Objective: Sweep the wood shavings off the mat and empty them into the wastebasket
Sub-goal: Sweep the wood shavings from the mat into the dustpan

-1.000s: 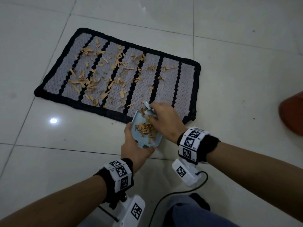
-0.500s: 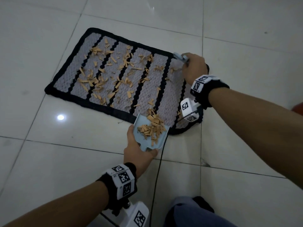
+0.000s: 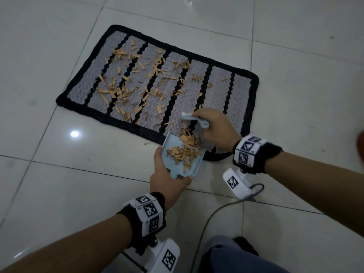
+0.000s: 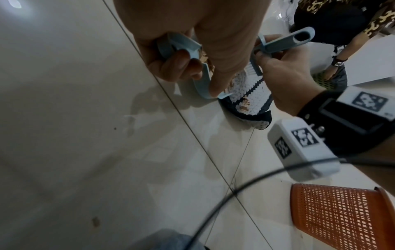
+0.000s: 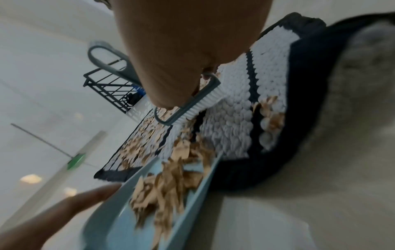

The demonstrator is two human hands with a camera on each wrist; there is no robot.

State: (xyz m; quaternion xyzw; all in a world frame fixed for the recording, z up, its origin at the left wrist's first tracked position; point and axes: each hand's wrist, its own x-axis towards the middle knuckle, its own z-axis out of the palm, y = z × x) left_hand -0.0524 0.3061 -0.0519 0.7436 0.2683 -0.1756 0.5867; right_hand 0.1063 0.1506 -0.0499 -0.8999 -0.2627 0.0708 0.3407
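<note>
A grey mat (image 3: 218, 89) with black stripes lies on the tiled floor, with wood shavings (image 3: 126, 89) scattered mostly over its left half. My left hand (image 3: 169, 176) grips the handle of a pale blue dustpan (image 3: 173, 154), whose lip rests on the mat's near edge. A heap of shavings (image 5: 166, 186) lies in the pan. My right hand (image 3: 214, 127) grips a small pale blue brush (image 3: 195, 120), bristles down on the mat just beyond the pan. The brush (image 5: 192, 104) shows white bristles. An orange mesh wastebasket (image 4: 342, 216) stands to my right.
A cable (image 3: 208, 223) trails from my right wrist across the floor by my knee (image 3: 236, 257). A black wire rack (image 5: 111, 88) stands beyond the mat. Another person (image 4: 342, 25) crouches farther off. White tiles surround the mat.
My right hand reached with the brush to the mat's far right edge, then drew back toward the dustpan. More shavings are piled at the pan's lip. My left hand kept the pan in place.
</note>
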